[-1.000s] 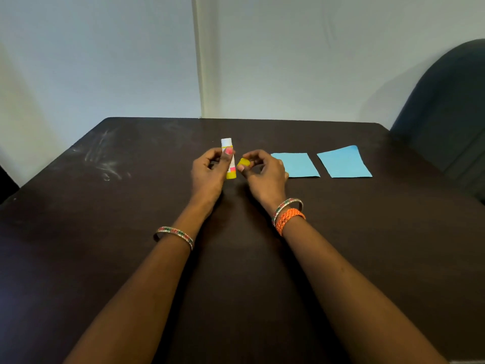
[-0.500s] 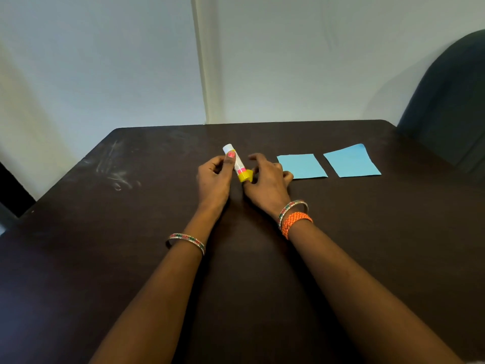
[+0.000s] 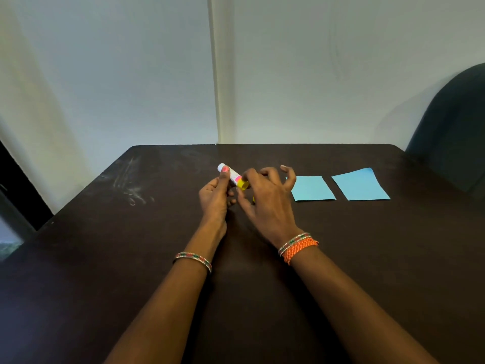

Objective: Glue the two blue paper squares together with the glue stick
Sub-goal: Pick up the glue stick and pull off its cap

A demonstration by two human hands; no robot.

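Observation:
My left hand (image 3: pixel 215 195) holds a white glue stick (image 3: pixel 233 177) tilted, white end up and to the left, yellow end toward my right hand. My right hand (image 3: pixel 267 200) pinches that yellow end between thumb and forefinger, its other fingers spread. A small yellow sliver (image 3: pixel 253 198), perhaps the cap, shows under the right palm; I cannot tell whether it is held or lying on the table. Two blue paper squares lie flat side by side, apart from each other, to the right of my hands: the near one (image 3: pixel 312 188) and the far-right one (image 3: pixel 360 185).
Everything sits on a dark brown table (image 3: pixel 367 258) with pale scuff marks (image 3: pixel 131 190) at the left. A dark chair back (image 3: pixel 456 143) stands beyond the table's right corner. A pale wall runs behind the far edge.
The glue stick has tipped from upright to slanted. My right hand, which held a yellow piece apart from the stick, has come up against its yellow end and spread its outer fingers.

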